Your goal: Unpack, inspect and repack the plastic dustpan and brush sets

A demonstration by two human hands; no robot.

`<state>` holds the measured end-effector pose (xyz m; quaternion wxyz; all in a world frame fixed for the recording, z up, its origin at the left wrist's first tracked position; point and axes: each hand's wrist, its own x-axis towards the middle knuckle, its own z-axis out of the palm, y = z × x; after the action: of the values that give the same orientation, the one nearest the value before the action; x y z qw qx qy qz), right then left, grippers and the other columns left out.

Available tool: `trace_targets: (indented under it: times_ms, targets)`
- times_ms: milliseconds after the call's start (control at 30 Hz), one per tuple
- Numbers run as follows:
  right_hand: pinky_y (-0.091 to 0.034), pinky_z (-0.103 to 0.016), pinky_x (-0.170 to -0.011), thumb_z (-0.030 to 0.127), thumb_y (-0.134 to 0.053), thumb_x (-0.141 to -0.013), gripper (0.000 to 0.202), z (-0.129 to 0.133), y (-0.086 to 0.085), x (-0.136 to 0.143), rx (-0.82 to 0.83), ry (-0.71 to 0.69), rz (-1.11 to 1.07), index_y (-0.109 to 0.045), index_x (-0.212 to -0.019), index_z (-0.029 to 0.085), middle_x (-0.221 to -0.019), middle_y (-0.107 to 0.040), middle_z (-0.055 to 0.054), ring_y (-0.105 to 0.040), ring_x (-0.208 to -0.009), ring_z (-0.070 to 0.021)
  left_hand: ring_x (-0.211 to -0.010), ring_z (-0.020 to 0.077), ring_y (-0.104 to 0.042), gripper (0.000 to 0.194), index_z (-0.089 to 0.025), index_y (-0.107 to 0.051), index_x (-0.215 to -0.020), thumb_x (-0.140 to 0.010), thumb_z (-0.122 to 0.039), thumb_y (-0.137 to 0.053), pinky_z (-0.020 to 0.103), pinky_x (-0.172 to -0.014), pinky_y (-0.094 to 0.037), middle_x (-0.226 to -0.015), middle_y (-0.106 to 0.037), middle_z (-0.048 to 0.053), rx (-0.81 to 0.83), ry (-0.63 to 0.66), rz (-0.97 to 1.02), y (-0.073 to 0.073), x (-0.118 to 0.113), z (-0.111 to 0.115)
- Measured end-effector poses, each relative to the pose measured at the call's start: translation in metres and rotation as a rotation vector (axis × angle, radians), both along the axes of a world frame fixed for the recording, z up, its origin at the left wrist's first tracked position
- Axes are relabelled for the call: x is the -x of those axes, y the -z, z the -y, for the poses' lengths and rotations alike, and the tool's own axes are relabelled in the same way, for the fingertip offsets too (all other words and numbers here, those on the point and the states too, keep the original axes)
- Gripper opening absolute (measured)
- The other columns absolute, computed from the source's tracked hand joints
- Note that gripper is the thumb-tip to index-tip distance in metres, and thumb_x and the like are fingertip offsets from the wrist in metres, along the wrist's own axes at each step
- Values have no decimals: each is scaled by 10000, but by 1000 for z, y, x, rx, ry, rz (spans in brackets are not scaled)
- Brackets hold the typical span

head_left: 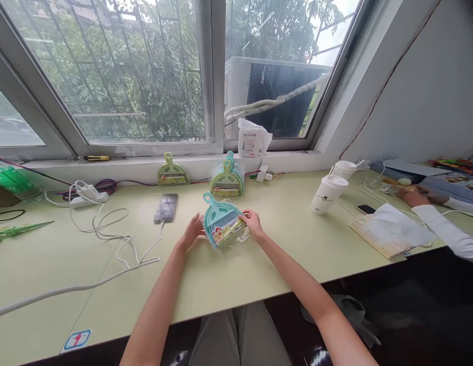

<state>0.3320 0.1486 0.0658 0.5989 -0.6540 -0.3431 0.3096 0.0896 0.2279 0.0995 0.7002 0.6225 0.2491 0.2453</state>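
A teal mini dustpan-and-brush set (221, 218) with a printed label is tilted in front of me, loose clear plastic film around its lower edge. My left hand (194, 230) is at its left side, fingers partly hidden behind it. My right hand (252, 222) pinches the right corner of the set and its film. Just beyond stands a stack of similar wrapped sets (226, 179), a green one at its front. Farther left, a single green dustpan-and-brush set (172, 172) leans against the window ledge.
White cables and a power strip (89, 199) spread over the left, near a blurred phone-like object (166, 208). Green scissors (21, 230) lie far left. Paper cups (328, 194) and a paper bag (386, 231) stand right, near another person's hand (411, 196).
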Motion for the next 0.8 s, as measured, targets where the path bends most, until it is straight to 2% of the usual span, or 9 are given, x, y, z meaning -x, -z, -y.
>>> trace_targets:
  times_ms: [67, 133, 267, 333, 400, 500, 633, 700, 800]
  targets:
    - [-498, -285, -588, 429, -654, -691, 322, 6, 5, 3, -7, 42, -34, -534, -882, 199, -794, -683, -53, -649, -724, -192, -840, 224, -643, 607, -198, -556, -1154, -806, -651, -350, 334, -667, -522, -935, -674, 88, 71, 17, 35, -1, -7, 5]
    - [-501, -290, -616, 469, -603, -740, 341, 9, 5, 4, -27, 84, 38, -522, -933, 199, -857, -676, -69, -640, -768, -193, -824, 206, -643, 505, -197, -557, -1134, -751, -526, -556, 302, -659, -519, -945, -673, 72, 78, -53, 46, 1, -18, 7]
    - [-463, -356, -841, 494, -537, -814, 360, 18, -6, 8, -168, 241, 477, -520, -1026, 204, -1066, -613, -105, -566, -991, -217, -786, 176, -636, 458, -174, -539, -1093, -673, -304, -667, 281, -658, -522, -990, -659, 76, 140, -252, 107, 11, -41, 5]
    - [-420, -379, -907, 484, -470, -867, 305, 25, -10, 12, -197, 245, 657, -556, -960, 207, -1018, -612, -92, -545, -994, -214, -789, 171, -636, 460, -176, -508, -1116, -695, -294, -649, 293, -668, -531, -1026, -649, 83, 175, -317, 170, 16, -48, 3]
    - [-423, -371, -891, 480, -409, -899, 332, 30, -11, 18, -177, 155, 705, -588, -828, 209, -888, -623, -72, -560, -918, -205, -813, 168, -638, 493, -192, -470, -1160, -709, -288, -644, 298, -680, -538, -1076, -634, 78, 178, -345, 213, 19, -50, 1]
    - [-470, -339, -788, 504, -434, -879, 367, 29, -9, 22, -131, 31, 511, -620, -771, 207, -806, -648, -60, -598, -802, -194, -849, 169, -638, 519, -207, -441, -1201, -726, -279, -637, 294, -688, -543, -1129, -618, 78, 173, -353, 218, 21, -48, 1]
    - [-517, -310, -632, 512, -560, -793, 358, 20, -5, 16, -45, -52, 43, -628, -942, 194, -809, -696, -45, -637, -620, -167, -896, 180, -635, 565, -231, -424, -1263, -743, -292, -636, 294, -690, -546, -1167, -607, 72, 155, -256, 231, 16, -47, 11]
    - [-535, -306, -634, 493, -627, -745, 357, 17, -2, 9, -31, -32, -97, -621, -918, 180, -790, -701, -43, -652, -613, -166, -929, 195, -632, 634, -270, -387, -1315, -738, -289, -650, 311, -699, -547, -1188, -601, 64, 131, -170, 233, 11, -49, 17]
    - [-557, -298, -753, 384, -711, -693, 296, 17, 0, 2, -110, 14, -266, -580, -860, 177, -850, -703, -47, -682, -767, -170, -1013, 220, -615, 664, -307, -371, -1343, -743, -317, -655, 353, -768, -536, -1231, -588, 57, 112, -64, 209, 6, -51, 24]
